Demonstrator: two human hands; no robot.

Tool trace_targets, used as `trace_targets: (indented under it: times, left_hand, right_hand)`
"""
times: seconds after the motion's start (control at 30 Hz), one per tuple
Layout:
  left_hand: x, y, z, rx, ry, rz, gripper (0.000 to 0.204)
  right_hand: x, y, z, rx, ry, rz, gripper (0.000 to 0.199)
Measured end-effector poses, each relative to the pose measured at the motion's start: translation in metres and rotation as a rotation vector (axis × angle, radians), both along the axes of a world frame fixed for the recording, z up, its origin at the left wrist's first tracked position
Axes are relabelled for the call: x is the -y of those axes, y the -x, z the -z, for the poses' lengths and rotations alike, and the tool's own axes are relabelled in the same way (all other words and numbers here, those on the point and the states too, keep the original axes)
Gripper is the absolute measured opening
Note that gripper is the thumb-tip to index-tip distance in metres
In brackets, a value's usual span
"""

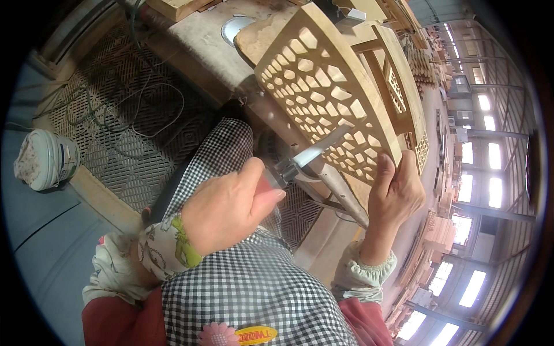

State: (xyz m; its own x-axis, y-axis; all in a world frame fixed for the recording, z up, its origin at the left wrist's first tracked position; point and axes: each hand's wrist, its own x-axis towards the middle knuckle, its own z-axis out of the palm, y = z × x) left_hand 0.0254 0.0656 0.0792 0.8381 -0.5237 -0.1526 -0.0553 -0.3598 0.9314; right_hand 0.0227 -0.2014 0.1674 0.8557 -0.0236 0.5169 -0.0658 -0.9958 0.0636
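My left hand point(228, 199) is closed round the red grip of a hand tool that looks like a narrow finger sander point(314, 151). Its dark metal neck leads to a slim pale bar, whose tip lies against or just in front of a wooden lattice panel point(323, 72). Many-sided holes pierce this light-brown panel, which stands tilted on the bench. My right hand point(395, 187) grips the panel's lower right edge, thumb on the near face and fingers bent behind. Behind it, joined wooden rails point(398, 69) and another pierced panel point(423, 151) are partly hidden.
The worn workbench point(193, 43) runs beyond my knees, with a wood block point(176, 7) at its far edge. A white bucket point(47, 160) stands at left. Hoses and cords point(112, 115) trail over the slatted floor mat point(124, 173). Stacked timber point(441, 230) lies at right.
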Motion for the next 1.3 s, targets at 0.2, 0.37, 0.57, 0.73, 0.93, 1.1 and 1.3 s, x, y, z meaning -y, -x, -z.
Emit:
trace_targets:
  times: [0.2,0.37,0.57,0.73,0.93,1.1,1.3]
  left_hand:
    - [0.012,-0.006,-0.018,0.036,-0.137,0.039,0.035]
    - [0.018,-0.016,-0.026,0.039,-0.212,0.059,0.035]
    - [0.016,-0.015,-0.028,0.000,-0.170,0.048,0.036]
    - [0.015,-0.011,-0.021,0.024,-0.112,0.028,0.036]
    - [0.020,-0.019,-0.015,0.082,-0.110,0.027,0.039]
    - [-0.006,-0.001,-0.009,0.038,-0.077,0.089,0.038]
    - [-0.024,0.012,-0.013,0.020,0.052,0.040,0.033]
  right_hand:
    - [-0.005,0.007,0.003,0.000,0.040,-0.027,0.040]
    - [-0.007,0.010,0.004,-0.001,0.033,-0.023,0.039]
    - [-0.006,0.007,0.002,-0.001,0.032,-0.011,0.039]
    - [-0.003,0.005,0.002,-0.002,0.024,-0.007,0.039]
    - [0.001,0.002,0.002,0.007,0.023,-0.023,0.040]
    - [0.010,-0.002,0.003,0.013,0.015,-0.020,0.041]
    - [0.009,-0.002,0.002,0.001,0.006,-0.008,0.041]
